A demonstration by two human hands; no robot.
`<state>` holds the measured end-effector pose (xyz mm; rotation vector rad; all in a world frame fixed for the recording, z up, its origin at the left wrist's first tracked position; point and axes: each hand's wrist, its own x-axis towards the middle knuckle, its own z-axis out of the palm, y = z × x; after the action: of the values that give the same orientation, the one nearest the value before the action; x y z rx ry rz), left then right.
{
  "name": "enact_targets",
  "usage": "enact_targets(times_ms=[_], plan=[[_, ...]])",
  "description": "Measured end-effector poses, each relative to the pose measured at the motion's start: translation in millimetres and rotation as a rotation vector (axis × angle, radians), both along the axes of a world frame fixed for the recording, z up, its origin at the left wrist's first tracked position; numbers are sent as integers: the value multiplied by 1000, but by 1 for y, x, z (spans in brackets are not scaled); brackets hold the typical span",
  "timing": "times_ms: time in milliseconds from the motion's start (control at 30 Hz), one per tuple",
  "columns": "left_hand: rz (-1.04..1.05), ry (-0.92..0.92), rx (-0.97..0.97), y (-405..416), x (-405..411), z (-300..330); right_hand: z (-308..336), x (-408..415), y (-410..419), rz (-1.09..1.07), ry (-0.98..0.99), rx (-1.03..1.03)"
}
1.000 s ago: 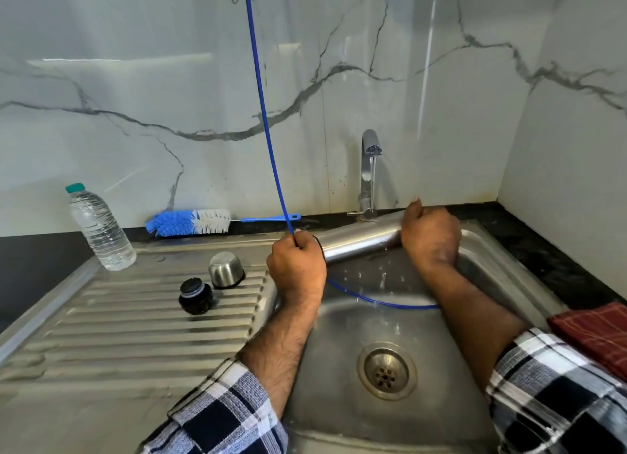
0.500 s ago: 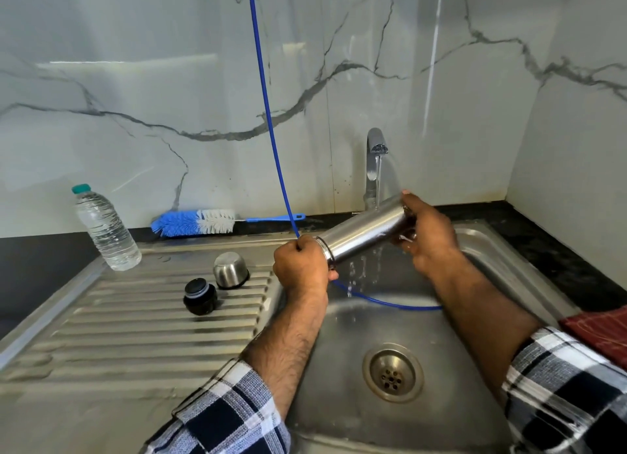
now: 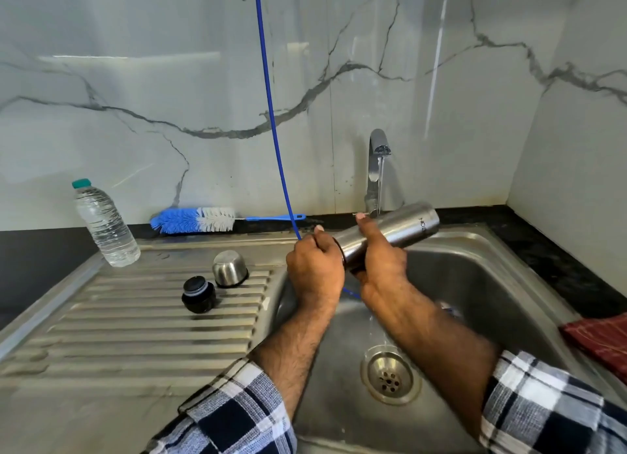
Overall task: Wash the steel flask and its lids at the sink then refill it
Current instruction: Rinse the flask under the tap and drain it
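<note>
Here the right hand (image 3: 380,267) grips the flask (image 3: 397,231) (lying sideways).

Home kitchen: steel sink (image 3: 529,284) with drainboard, tap (image 3: 376,168), marble-look wall tiles (image 3: 169,80).

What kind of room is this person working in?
Most likely a home kitchen: a steel sink with a ribbed draining board, a running tap and a marble-look wall behind.

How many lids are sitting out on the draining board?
2: the steel cup lid toward the board's back, the black stopper lid just in front of it, both left of the basin.
</note>
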<state>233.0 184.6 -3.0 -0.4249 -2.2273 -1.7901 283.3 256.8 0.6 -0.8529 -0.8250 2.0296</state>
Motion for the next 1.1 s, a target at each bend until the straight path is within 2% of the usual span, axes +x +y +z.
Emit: enact_targets(times_ms=[67,133,267,367,433,467,533,633,667,833,933,1033,1100], plan=[[-34,109,-27,1,-1,2,7,0,7,-33,-19,26],[-62,49,-21,3,-5,1,19,8,29,-64,43,42],[-161,-280,31,0,-7,4,33,37,73,-77,172,22],[-265,-525,85,-10,-7,9,27,48,84,-4,159,23],[-311,-653,91,-17,-15,11,25,52,90,79,81,81],[-323,-683,71,-22,-20,12,27,54,91,132,-6,150],[-302,-653,4,-27,-26,11,33,54,95,205,-310,368],[-155,-346,-148,-23,-29,5,39,47,91,219,-955,856],[-119,-284,-177,-21,-30,4,38,46,88,209,-1091,975],[-21,-177,-184,-11,-30,-10,34,36,51,184,-1370,1353],[-2,-161,-185,2,-33,-25,23,20,23,187,-1291,1562],[-9,-256,-117,-13,-22,5,12,23,25,-2,-922,1882],[2,-312,-29,-24,-23,18,12,31,32,-76,-801,2088]])
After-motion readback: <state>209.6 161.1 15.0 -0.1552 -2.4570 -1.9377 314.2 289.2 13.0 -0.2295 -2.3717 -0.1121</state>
